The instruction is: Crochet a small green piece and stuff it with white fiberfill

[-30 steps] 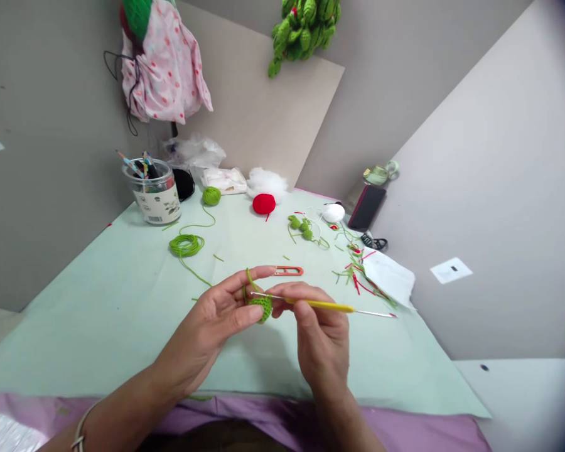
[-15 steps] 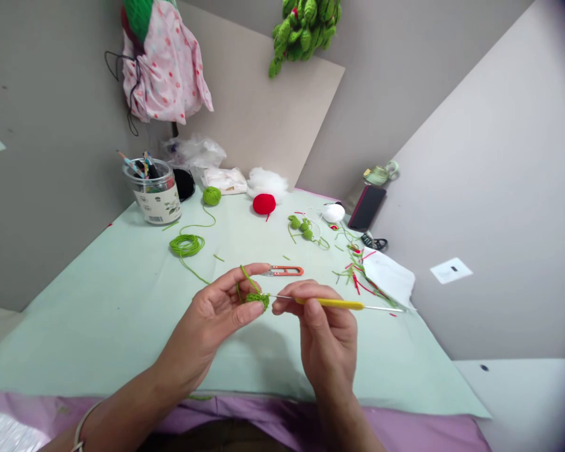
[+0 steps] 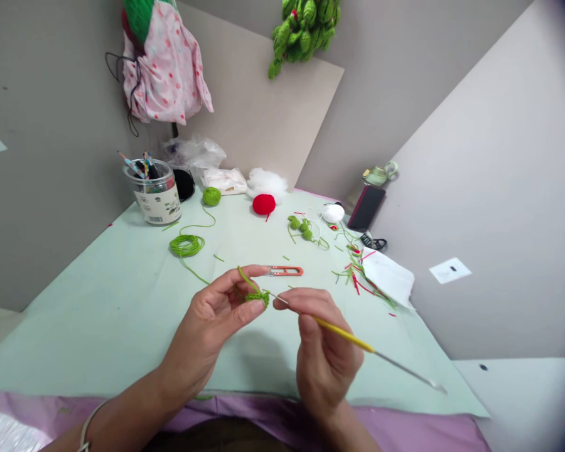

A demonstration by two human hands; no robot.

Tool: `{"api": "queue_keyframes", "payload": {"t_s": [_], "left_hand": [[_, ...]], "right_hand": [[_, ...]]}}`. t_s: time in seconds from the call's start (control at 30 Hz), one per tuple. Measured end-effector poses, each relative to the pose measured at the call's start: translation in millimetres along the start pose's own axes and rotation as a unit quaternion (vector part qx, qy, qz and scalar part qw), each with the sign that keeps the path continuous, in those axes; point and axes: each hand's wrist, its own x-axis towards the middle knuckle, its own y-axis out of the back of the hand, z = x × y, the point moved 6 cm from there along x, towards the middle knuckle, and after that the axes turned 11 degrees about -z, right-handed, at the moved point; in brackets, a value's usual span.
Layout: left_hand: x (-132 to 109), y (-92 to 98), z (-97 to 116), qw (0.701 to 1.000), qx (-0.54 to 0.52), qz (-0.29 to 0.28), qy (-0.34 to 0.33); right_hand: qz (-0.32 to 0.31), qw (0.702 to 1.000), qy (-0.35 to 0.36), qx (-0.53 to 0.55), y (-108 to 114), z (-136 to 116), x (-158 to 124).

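One small piece of bright-green crocheted yarn (image 3: 262, 297) formed the workpiece. I located it near the centre of the scene, above the pale-green covered table (image 3: 136, 307), between the two hands.

Left hand (image 3: 211, 323): I observed the thumb and fingers pinching the workpiece. The index finger was extended to the right, with a single strand of green yarn (image 3: 247, 280) passing over it.

Right hand (image 3: 327, 358): I observed the fingers closed around a slim, yellow-handled metal crochet hook (image 3: 343, 333). The far tip met the right edge of the workpiece; the opposite end pointed near and right. I could not tell whether a loop sat on the tip.

Progress, completed: a compact body of stitches existed. I could not determine the number of rounds from this view.

Progress, outstanding: I judged the workpiece unfinished, since the hook was at its edge and the yarn appeared uncut. The supply led left to a loose, flat coil of green yarn (image 3: 186, 245) and on to a round ball of green yarn (image 3: 211, 196) at the far side, so ample material was available. The orange-handled metal thread snips (image 3: 286, 271) lay on the table just beyond the left fingertips, out of either grip.

Reference parts: small, rounded green crocheted pieces (image 3: 307, 233) with loose tails lay far right of centre. I could not confirm whether they matched the workpiece.
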Motion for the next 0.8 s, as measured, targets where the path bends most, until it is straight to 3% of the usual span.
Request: {"api": "queue_keyframes", "payload": {"t_s": [0.1, 0.3, 0.47, 0.6, 0.8], "left_hand": [[0, -1.8, -1, 1.0, -0.012, -0.007, -0.003], [-1, 1.7, 0, 1.0, -0.007, 0.005, 0.004], [-1, 1.9, -2, 1.0, -0.006, 0.003, 0.004], [1, -1.9, -3, 0.999, -0.022, -0.023, 0.012], [3, -5.4, -7, 0.995, -0.068, -0.056, 0.036]], "right_hand": [[-0.015, 0.999, 0.026, -0.029, -3, -4, -2], [0.012, 0.998, -0.016, 0.055, 0, 3, -1], [0.022, 1.0, -0.004, 0.018, 2, 0, 0], [-0.007, 1.0, -0.009, 0.018, -2, 1, 2], [-0.004, 0.983, -0.068, 0.168, -6, 19, 5]]}}
